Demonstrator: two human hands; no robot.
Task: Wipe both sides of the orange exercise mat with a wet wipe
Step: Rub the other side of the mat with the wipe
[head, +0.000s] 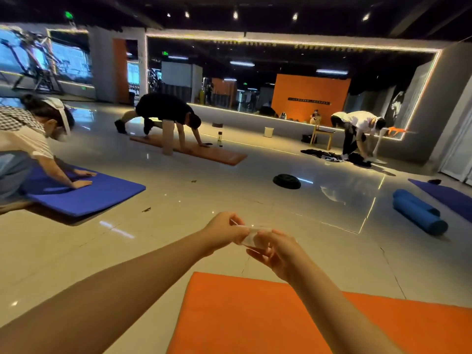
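The orange exercise mat (245,318) lies flat on the tiled floor at the bottom of the view, under my right forearm. Above its far edge both hands hold a small white wet wipe (251,235) in the air. My left hand (224,232) pinches the wipe's left end with fingers curled. My right hand (273,249) pinches the right end between thumb and fingertips. The wipe is bunched and partly hidden by my fingers.
A person kneels on a blue mat (84,192) at the left. Another crouches on an orange mat (194,150) farther back beside a bottle (220,139). A black weight plate (286,181) lies mid-floor. A rolled blue mat (419,212) lies at the right.
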